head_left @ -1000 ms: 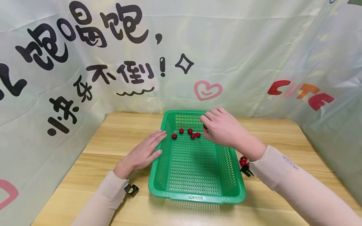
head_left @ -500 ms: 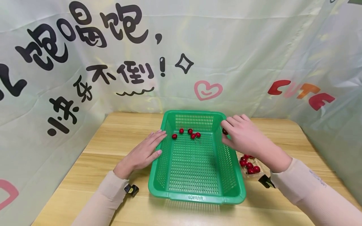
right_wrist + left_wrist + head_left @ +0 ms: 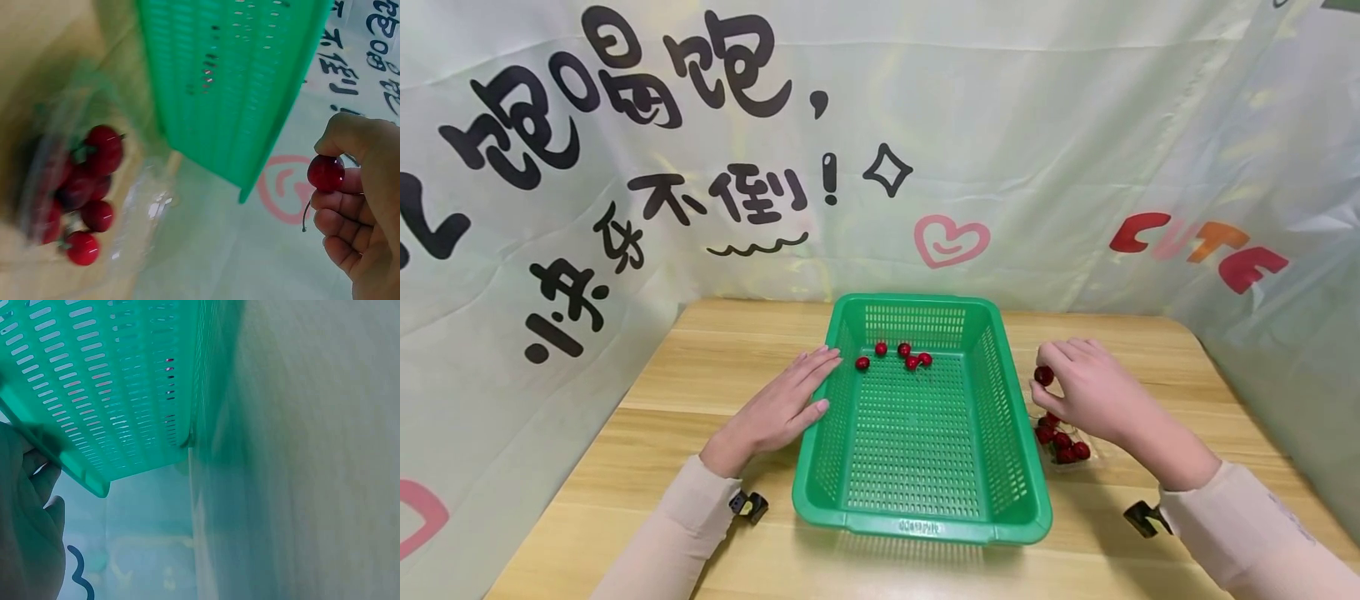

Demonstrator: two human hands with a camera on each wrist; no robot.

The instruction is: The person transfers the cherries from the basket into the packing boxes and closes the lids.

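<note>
My right hand (image 3: 1093, 390) pinches a dark red cherry (image 3: 1043, 376) between thumb and fingers, just right of the green basket (image 3: 921, 527). In the right wrist view that cherry (image 3: 325, 173) has a thin stem hanging down. Below the hand stands a clear plastic box (image 3: 134, 231) with several cherries (image 3: 83, 248) in it. On the basket's left rim rest the straight fingers of my left hand (image 3: 778, 404); the left wrist view shows that hand (image 3: 31, 519) beside the rim. Several cherries (image 3: 881, 349) lie at the far end inside the basket.
The wooden table (image 3: 700, 375) carries the basket and the box. A pale printed cloth (image 3: 1037, 150) hangs behind the table and along its sides. The basket's right wall (image 3: 1013, 433) stands between its inside and the box.
From above the basket's far right part, my right hand has moved right and toward me with the cherry, uncovering the plastic box. The left hand has stayed on the rim.
</note>
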